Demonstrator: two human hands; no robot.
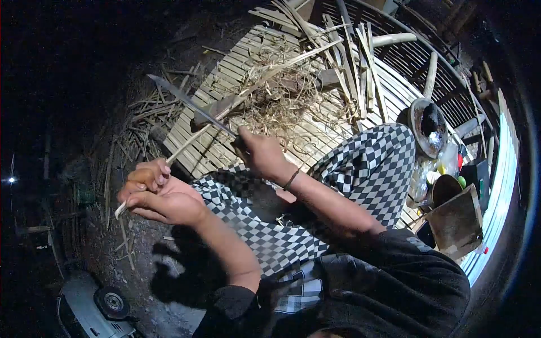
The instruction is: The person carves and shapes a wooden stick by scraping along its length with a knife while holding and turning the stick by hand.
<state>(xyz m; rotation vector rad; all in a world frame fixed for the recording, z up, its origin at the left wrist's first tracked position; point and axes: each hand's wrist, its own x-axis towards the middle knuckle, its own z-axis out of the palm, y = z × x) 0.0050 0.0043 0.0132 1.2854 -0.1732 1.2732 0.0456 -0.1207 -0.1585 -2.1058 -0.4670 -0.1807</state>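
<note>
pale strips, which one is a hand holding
The slender strip in the left hand, slanting up toward the knife in the right hand; the loose strips lying farther off are in neither hand.

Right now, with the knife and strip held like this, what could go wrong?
The knife in the right hand appears to cross the strip gripped by the left hand, so a slip might cut the fingers. The checkered cloth over the legs sits close to the right hand in this view; a stray stroke could nick it. Loose shavings might snag the strip.
</note>
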